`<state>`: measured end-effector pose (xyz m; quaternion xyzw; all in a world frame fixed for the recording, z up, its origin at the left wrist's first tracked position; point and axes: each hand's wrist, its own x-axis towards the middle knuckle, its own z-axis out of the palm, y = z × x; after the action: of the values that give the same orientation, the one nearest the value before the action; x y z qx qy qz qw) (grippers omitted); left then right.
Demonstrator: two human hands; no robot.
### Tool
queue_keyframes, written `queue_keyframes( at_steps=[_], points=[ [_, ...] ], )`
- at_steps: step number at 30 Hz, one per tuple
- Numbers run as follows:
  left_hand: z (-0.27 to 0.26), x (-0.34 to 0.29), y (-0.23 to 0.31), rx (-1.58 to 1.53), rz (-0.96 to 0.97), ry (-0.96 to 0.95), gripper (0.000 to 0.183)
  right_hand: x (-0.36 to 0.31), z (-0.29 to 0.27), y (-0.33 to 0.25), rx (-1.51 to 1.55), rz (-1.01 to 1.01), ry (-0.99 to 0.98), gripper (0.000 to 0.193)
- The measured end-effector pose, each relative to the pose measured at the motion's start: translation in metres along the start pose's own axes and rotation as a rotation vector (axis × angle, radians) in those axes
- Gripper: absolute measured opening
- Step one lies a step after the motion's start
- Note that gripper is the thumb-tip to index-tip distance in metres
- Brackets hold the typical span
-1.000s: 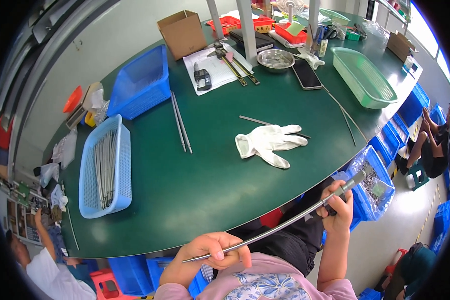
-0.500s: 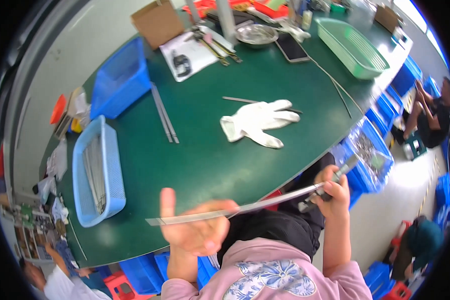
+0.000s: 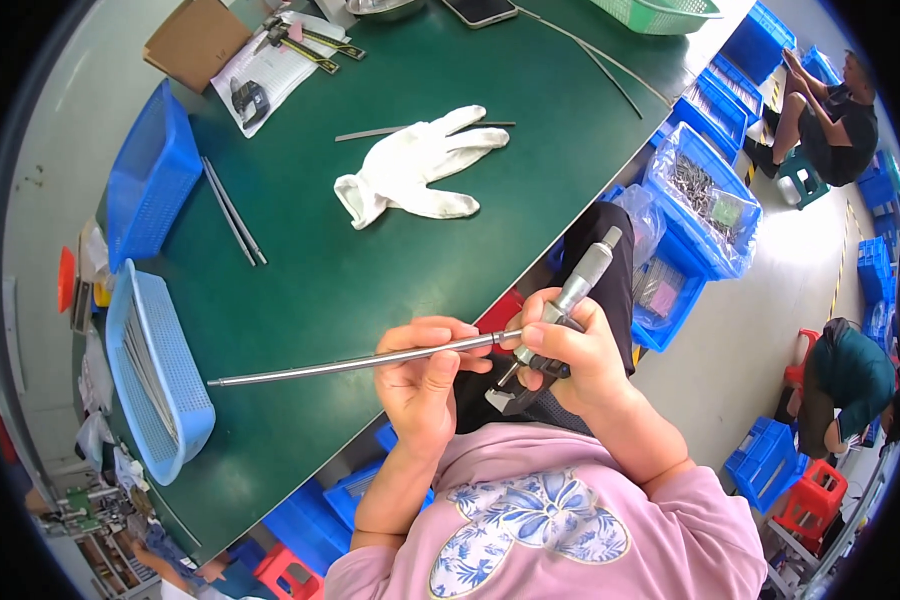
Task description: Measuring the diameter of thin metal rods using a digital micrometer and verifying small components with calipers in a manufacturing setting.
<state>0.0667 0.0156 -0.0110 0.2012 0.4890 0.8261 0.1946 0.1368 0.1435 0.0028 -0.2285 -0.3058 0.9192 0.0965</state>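
A thin, shiny metal rod (image 3: 330, 368) lies almost level across my front, its free end reaching left over the green table. My left hand (image 3: 420, 385) pinches it between thumb and fingers near its right end. In my right hand (image 3: 590, 350) is a micrometer (image 3: 588, 272), its silver thimble pointing up and its dark frame hanging below the fingers. The rod's right end meets the micrometer at the right fingertips; whether it sits between the measuring faces I cannot tell.
On the green table (image 3: 310, 310) are a white glove (image 3: 420, 165) lying over a thin strip, two rods (image 3: 232, 215), a light-blue basket (image 3: 185, 420) of rods and a blue bin (image 3: 155, 175). Calipers (image 3: 315, 48) rest on paper. Blue crates (image 3: 705, 200) stand right; two people sit beyond.
My two hands have come closer together, and the left fingers, spread before, now close on the rod. The micrometer's thimble points more upward. The whole view has shifted, so the table things appear higher and farther left.
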Motion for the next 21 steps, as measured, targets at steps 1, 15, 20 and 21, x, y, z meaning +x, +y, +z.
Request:
queue_keyframes(
  at_steps=[1,15,20,21],
  points=[
    [-0.003,-0.001,0.000,0.032,0.034,-0.015,0.021,-0.002,-0.001,-0.001,-0.051,-0.006,-0.019,0.015],
    [0.002,-0.008,0.015,-0.058,-0.201,-0.080,0.013,0.002,0.000,-0.037,-0.024,0.005,-0.197,0.065],
    [0.000,-0.009,0.016,-0.126,-0.218,-0.067,0.012,0.005,0.006,-0.035,-0.021,0.008,-0.204,0.064],
    [-0.001,-0.009,0.016,-0.133,-0.220,-0.069,0.012,0.005,0.007,-0.035,-0.020,0.007,-0.202,0.064]
  ],
)
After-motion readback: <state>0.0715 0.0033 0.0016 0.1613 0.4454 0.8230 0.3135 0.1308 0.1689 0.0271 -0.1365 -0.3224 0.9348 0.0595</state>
